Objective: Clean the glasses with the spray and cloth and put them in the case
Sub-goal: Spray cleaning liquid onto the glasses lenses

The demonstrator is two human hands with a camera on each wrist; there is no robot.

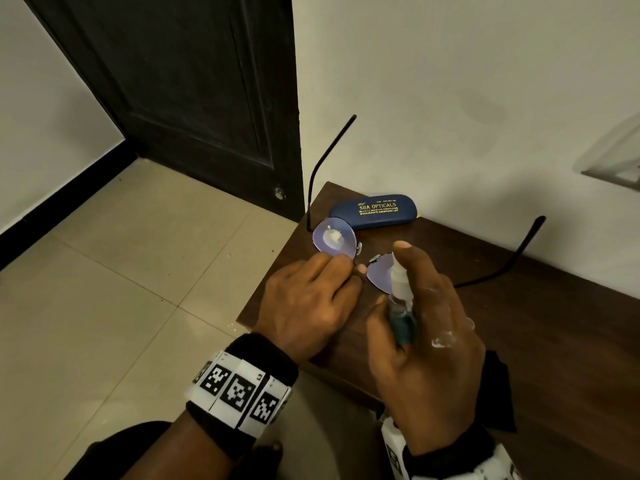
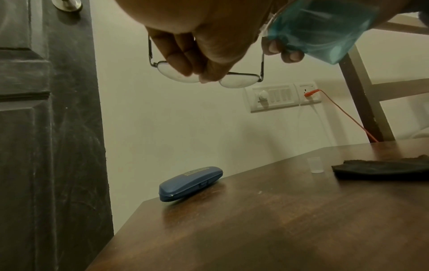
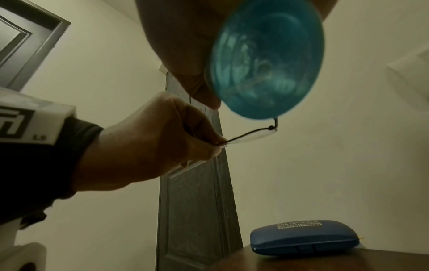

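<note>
My left hand [image 1: 349,270] pinches the thin-framed glasses [image 1: 335,241] at the bridge and holds them above the table, temples open and pointing away. The left lens carries a white blob of spray. My right hand [image 1: 408,289] grips the small teal spray bottle [image 1: 401,306], index finger on top of its white nozzle, aimed at the right lens [image 1: 381,271]. The left wrist view shows the glasses [image 2: 232,82] under my fingers and the bottle [image 2: 320,31] beside them. The blue case [image 1: 374,212] lies closed near the table's far corner. The black cloth [image 2: 380,167] lies on the table.
The brown wooden table [image 1: 554,341] stands against a white wall, next to a dark door [image 1: 194,98]. A small clear cap [image 2: 315,165] stands by the cloth. A wall switch plate [image 2: 278,99] has an orange cable plugged in. Tiled floor lies left of the table.
</note>
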